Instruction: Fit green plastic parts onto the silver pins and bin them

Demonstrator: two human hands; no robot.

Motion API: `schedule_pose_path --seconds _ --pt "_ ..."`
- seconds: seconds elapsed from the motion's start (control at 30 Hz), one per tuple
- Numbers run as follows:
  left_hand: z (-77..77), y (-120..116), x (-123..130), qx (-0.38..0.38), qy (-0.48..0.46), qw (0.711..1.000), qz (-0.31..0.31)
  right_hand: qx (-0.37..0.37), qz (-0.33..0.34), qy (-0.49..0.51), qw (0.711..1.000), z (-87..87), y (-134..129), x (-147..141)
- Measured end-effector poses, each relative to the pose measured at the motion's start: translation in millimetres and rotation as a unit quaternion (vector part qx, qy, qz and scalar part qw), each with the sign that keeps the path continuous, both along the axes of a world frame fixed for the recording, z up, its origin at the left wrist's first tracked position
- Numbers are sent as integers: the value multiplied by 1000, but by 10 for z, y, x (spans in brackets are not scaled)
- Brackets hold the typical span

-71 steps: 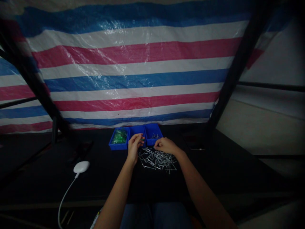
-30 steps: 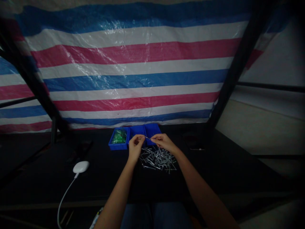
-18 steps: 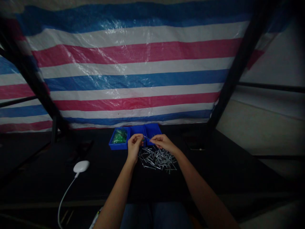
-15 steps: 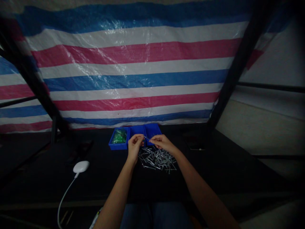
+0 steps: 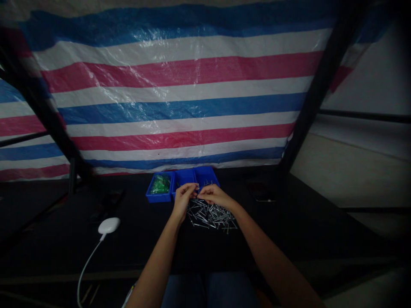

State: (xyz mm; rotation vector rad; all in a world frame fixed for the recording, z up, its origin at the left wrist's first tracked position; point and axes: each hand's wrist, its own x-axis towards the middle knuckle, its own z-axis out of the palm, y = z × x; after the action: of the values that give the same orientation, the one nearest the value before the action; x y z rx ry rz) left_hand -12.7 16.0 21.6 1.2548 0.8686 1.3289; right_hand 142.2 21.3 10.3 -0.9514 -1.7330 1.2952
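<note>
The left hand (image 5: 183,200) and right hand (image 5: 215,196) are coming together just above the loose nails (image 5: 212,215) near the tabletop's (image 5: 80,248) far edge, each grip pinching almost shut, holding something too small to make out. Blue bins (image 5: 205,175) are sitting just behind, one holding green bits (image 5: 160,185).

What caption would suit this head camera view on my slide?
Left hand and right hand meet over loose metal pins beside blue plastic bins.
</note>
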Motion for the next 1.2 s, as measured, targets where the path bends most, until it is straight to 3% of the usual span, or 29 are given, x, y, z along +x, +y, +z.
schedule_pose_path --seconds 0.6,0.8,1.2 --pt "55 -84 41 8 9 999 -41 50 -73 5 996 -13 37 24" --pt "48 -126 76 -10 9 994 -104 84 -126 65 986 -25 93 69" --pt "-49 -92 121 -23 27 993 -110 57 -174 156 971 96 41 129"
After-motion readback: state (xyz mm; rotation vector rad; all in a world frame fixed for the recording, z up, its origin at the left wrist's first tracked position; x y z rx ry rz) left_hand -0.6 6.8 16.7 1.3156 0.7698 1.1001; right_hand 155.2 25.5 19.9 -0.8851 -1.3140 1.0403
